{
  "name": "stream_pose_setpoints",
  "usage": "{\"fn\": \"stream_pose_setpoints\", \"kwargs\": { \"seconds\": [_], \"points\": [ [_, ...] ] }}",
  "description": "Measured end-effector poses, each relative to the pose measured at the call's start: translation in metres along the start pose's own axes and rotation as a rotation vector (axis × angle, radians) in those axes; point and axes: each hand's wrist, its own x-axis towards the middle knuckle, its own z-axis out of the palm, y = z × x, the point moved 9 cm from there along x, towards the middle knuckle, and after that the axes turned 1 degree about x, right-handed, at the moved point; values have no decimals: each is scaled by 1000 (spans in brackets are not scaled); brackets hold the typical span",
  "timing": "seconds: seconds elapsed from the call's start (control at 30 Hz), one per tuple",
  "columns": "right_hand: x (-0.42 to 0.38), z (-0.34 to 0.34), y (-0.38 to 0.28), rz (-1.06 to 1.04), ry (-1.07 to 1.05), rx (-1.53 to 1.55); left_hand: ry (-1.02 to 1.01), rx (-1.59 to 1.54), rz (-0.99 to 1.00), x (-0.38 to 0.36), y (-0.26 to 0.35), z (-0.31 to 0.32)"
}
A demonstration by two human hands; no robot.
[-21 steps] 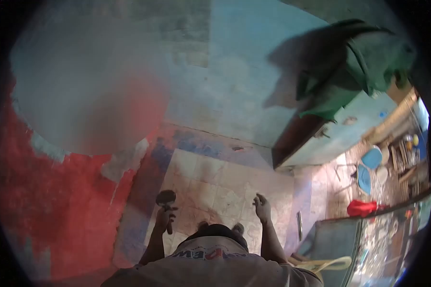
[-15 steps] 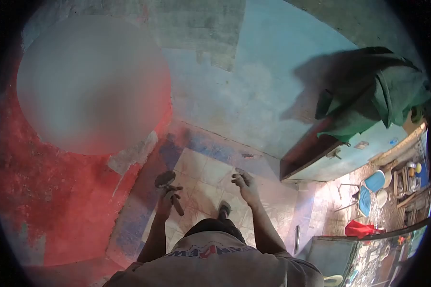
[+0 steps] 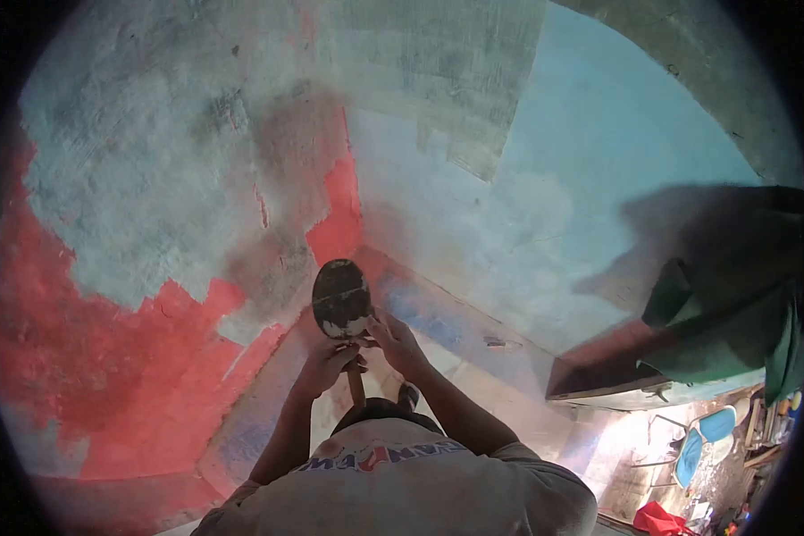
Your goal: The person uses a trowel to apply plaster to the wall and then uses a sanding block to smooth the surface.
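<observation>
**A round-headed tool (image 3: 339, 295) was held upright in front of the body, at the join of handle and head**

A wall (image 3: 134, 205) filled the left side, pale grey-blue high up and ragged red lower down. It met a far wall (image 3: 590, 134), painted blue with a bare grey patch. Below lay a tiled floor (image 3: 460, 382), dusty and bordered in blue. On the right a green cloth (image 3: 777, 348) hung in folds over a pale cabinet (image 3: 634, 391), probably draped there to be out of the way. Beyond it stood a blue chair (image 3: 716, 423), with a red cloth (image 3: 659, 518) nearer.

The tool was in the middle, near the corner of the walls as seen from above, its dark, pale-smeared disc pointing away and its wooden handle (image 3: 356, 390) running back towards the waist. The left hand (image 3: 322, 368) had its fingers curled closed around the handle just below the disc, a hold that likely steadied the heavier end. The right hand (image 3: 400, 344) met the disc's lower right edge with bent fingers, perhaps to support or turn it; whether they pinched the rim or only touched it could not be told. Drawn together, the two hands seemed to keep the disc facing the eyes.
</observation>
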Motion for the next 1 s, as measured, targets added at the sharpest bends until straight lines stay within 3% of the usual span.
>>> {"fn": "stream_pose_setpoints", "kwargs": {
  "seconds": [0.23, 0.43, 0.53, 0.67, 0.87, 1.0],
  "points": [
    [87, -53, -49, -49, 95, 186, -66, 56, 64, 110, 67, 19],
    [130, -89, -78, -16, 190, 110, -130, 259, 61, 186, 91, 19],
    [159, -117, -77, -244, 253, 0, -140, 335, 28, 223, 77, 11],
    [190, -134, -70, -158, 311, -4, -197, 408, 103, 263, 107, 7],
    [267, -149, -79, -147, 464, 160, -381, 307, 186, 348, 115, -33],
    [321, -153, -81, -195, 589, 196, -429, -25, 93, 382, 134, -62]
  ]
}}
